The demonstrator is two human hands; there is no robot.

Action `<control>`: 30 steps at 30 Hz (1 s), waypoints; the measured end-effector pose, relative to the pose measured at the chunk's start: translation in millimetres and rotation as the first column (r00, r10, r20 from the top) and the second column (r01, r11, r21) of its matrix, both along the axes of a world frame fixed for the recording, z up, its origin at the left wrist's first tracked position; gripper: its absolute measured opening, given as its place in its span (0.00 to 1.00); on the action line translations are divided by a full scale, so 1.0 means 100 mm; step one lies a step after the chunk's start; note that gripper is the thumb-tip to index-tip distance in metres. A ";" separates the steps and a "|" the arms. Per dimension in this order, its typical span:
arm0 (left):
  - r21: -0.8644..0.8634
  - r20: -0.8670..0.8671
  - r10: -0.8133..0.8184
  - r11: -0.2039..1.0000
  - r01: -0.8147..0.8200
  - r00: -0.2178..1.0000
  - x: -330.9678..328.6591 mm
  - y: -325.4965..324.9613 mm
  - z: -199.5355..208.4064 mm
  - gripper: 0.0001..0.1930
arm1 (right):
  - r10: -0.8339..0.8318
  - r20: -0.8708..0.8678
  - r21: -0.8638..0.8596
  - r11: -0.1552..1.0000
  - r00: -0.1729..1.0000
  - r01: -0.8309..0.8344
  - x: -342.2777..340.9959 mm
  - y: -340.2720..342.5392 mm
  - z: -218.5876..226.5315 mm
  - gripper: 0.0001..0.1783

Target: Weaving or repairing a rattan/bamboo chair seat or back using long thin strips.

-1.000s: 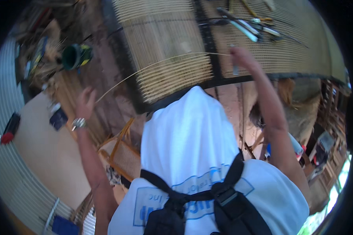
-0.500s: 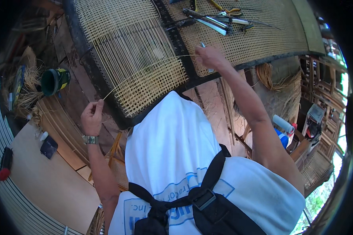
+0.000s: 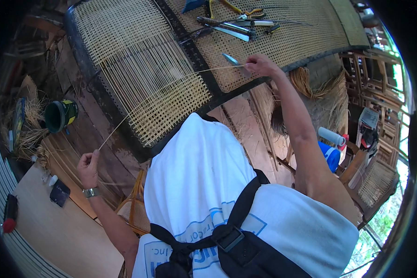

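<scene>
A long, thin cane strand (image 3: 112,134) runs across a partly woven cane panel (image 3: 167,109) set in a dark frame (image 3: 93,95). My left hand (image 3: 89,169), beyond the frame's left edge, pinches one end of the strand between thumb and fingers. On the other side, my right hand (image 3: 262,66) grips the strand above the finished cane mesh. Between them the strand bows slightly over the open weave, just above the tightly woven near band. A blue pointed tool (image 3: 230,59) lies on the mesh beside my right hand.
Yellow-handled pliers (image 3: 245,11) and several thin tools (image 3: 231,28) lie on the far mesh. At left stand a dark green bucket (image 3: 55,116) and loose fibre; a red-and-black tool (image 3: 10,213) lies lower. Wooden chair frames (image 3: 380,88) are stacked at right.
My left hand has moved outward and down to the left, pulling out more strand on that side. My right hand has shifted a little right, uncovering the blue pointed tool.
</scene>
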State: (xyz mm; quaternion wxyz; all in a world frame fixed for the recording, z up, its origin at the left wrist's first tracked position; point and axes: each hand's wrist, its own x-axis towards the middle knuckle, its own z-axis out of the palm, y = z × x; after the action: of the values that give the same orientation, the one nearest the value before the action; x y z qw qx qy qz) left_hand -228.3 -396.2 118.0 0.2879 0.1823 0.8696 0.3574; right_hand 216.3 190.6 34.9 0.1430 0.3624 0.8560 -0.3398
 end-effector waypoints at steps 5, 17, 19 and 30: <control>-0.179 0.013 -0.107 0.978 0.108 0.994 -0.14 -0.32 0.11 0.13 | -0.238 0.038 0.511 0.839 0.971 0.185 -0.10 -0.14 0.45 0.13; -0.162 -0.018 -0.361 0.921 0.353 0.933 0.45 1.44 0.24 0.23 | 0.161 -0.031 0.470 0.873 0.986 -0.128 -1.00 -1.06 0.00 0.11; -0.161 -0.056 -0.349 0.928 0.337 0.935 0.51 1.53 0.17 0.24 | 0.136 -0.074 0.314 0.943 0.988 -0.106 -0.91 -0.88 -0.15 0.11; 0.067 -0.037 0.081 0.995 -0.078 0.996 0.81 1.36 -0.26 0.22 | 0.071 -0.023 0.126 0.990 0.997 -0.068 -1.08 -0.72 -0.05 0.15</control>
State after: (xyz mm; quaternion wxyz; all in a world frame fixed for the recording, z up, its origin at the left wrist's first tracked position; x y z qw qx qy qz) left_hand -147.2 -260.2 91.6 0.2500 0.1639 0.8695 0.3931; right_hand 108.5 118.7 30.3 0.1199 0.3357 0.8897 -0.2852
